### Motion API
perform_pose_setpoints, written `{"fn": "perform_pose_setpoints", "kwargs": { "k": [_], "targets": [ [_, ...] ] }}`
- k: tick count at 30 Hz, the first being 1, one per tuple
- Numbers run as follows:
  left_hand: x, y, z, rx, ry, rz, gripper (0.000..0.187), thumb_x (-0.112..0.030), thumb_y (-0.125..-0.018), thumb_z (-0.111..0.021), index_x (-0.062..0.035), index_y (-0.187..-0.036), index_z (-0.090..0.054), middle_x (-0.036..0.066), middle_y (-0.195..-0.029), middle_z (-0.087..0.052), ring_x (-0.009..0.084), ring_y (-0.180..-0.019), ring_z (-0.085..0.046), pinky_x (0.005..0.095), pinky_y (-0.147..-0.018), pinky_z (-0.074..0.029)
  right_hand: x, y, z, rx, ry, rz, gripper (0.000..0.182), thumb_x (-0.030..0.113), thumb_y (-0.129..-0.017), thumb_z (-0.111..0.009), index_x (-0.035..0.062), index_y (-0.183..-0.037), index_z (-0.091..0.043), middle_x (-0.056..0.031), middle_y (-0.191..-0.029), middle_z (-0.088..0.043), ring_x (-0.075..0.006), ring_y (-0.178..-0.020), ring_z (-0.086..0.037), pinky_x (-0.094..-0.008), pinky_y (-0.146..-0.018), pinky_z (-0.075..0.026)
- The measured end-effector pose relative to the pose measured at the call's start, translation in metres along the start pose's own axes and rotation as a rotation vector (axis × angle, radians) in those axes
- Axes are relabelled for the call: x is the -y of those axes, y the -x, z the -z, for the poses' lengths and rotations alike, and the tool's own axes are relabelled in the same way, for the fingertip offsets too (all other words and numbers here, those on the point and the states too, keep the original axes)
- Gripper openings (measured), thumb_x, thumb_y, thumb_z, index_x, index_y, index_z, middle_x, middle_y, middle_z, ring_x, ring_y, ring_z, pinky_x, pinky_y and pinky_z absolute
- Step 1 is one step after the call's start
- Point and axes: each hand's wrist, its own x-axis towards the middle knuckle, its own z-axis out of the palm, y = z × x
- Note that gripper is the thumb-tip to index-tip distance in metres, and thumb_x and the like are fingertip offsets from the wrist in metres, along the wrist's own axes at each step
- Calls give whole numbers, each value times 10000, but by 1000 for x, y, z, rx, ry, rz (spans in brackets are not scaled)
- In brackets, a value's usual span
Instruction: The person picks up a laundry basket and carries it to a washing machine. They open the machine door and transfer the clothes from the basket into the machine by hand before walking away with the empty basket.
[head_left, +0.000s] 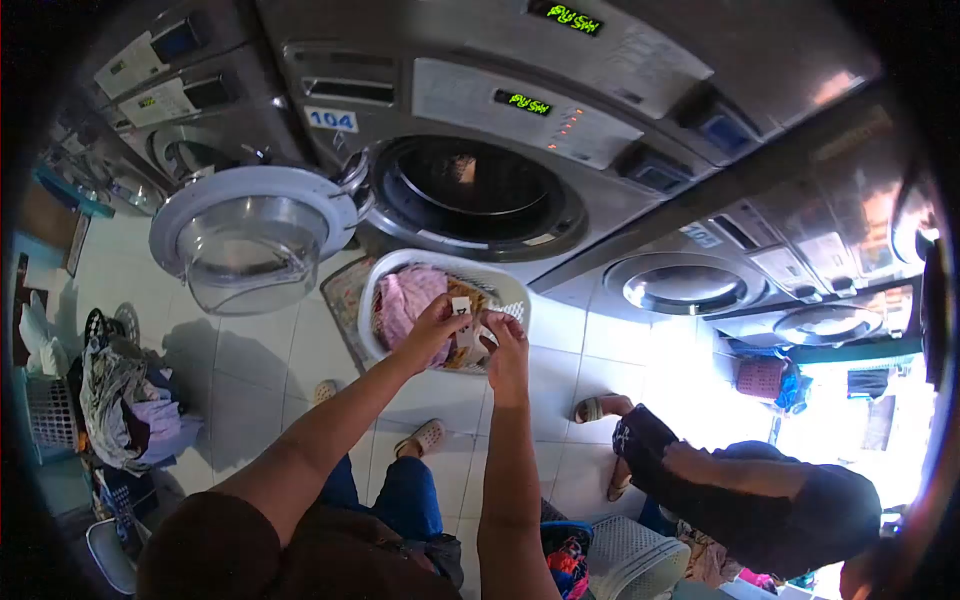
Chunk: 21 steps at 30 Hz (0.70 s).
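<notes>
Both hands are held over a white plastic laundry basket point(515, 292) that stands on the floor in front of an open washing machine point(465, 190). Between thumb and fingers my left hand point(432, 333) pinches a small white tag point(461, 306) with dark lettering. Close beside it, my right hand point(506, 345) has its fingertips drawn together near something pale, too small to make out. Inside the basket lies a pink patterned cloth point(413, 300), with brownish patterned fabric next to it. The machine's round glass door point(255, 235) is swung wide to the left.
Another washing machine point(685, 283) is on the right, its door shut. A person in dark clothes point(760, 500) stands at the right near stacked white baskets point(635, 560). Piled laundry point(125, 400) sits at the left. A mat point(348, 305) lies under the basket.
</notes>
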Motion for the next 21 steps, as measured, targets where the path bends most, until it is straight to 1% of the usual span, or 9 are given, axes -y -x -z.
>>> {"fn": "perform_pose_setpoints", "kwargs": {
  "k": [1, 6, 9, 10, 11, 15, 17, 19, 21],
  "targets": [
    [-3, 4, -10, 29, 27, -43, 329, -122, -789, -582, -57, -1086, -457, 41, -932, -546, 118, -862, -520, 258, -763, -427, 9, 4, 7, 23, 42, 19, 176, 255, -769, -625, 116, -857, -562, -4, -919, -594, -99, -852, -524, -268, -702, -383],
    [20, 3, -32, 12, -83, -113, 419, -153, -777, -606, -61, -1121, -384, 73, -978, -504, 125, -891, -487, 236, -731, -417, 45, 8, 30, -45, 255, 205, 126, 194, -783, -598, 81, -834, -572, 11, -817, -576, -74, -754, -495, -223, -655, -367],
    [27, 6, -30, -11, 17, -33, 437, -181, -785, -606, -73, -1138, -372, 70, -999, -477, 124, -890, -471, 228, -713, -411, 71, -11, 41, -125, 417, 290, 82, 106, -771, -609, 58, -832, -582, 6, -781, -560, -69, -742, -488, -205, -648, -367],
    [21, 12, -26, 2, -67, 30, 425, -187, -796, -600, -83, -1142, -376, 62, -1016, -465, 121, -895, -470, 232, -721, -413, 81, -20, 42, -140, 459, 399, 83, 80, -762, -613, 34, -815, -569, -16, -799, -568, -96, -740, -498, -231, -682, -388],
    [28, 11, -13, 30, -147, 10, 417, -187, -798, -598, -81, -1138, -380, 56, -1008, -469, 119, -889, -472, 233, -722, -414, 87, -37, 50, -114, 460, 487, 116, 61, -727, -633, 23, -806, -557, -39, -807, -564, -146, -766, -512, -270, -724, -398],
    [84, 5, 82, 163, -588, -80, 389, -172, -803, -590, -72, -1126, -398, 59, -940, -504, 135, -858, -505, 256, -732, -422, 136, -81, 51, -226, 860, 788, 121, 53, -659, -627, 43, -763, -565, -75, -826, -538, -237, -854, -497, -329, -763, -388],
    [98, 18, 140, 163, -950, 20, 423, -193, -776, -616, -56, -1121, -411, 88, -910, -532, 190, -851, -540, 306, -750, -432, 160, -104, 47, -317, 1001, 896, 66, 69, -664, -617, 58, -702, -565, -70, -808, -544, -253, -851, -489, -344, -761, -380],
    [102, 32, 195, 278, -1158, 288, 545, -274, -723, -649, -64, -1157, -395, 134, -1012, -512, 252, -934, -521, 355, -799, -419, 176, -133, 50, -343, 1123, 974, 73, 66, -663, -612, 74, -712, -560, -54, -771, -544, -248, -829, -488, -345, -751, -375],
    [106, 57, 252, 379, -1363, 582, 669, -356, -670, -682, -71, -1193, -378, 179, -1113, -492, 314, -1016, -503, 403, -847, -406, 177, -170, 56, -343, 941, 1005, 79, 48, -653, -612, 71, -703, -554, -57, -757, -532, -254, -807, -485, -343, -737, -372]
  ]
}}
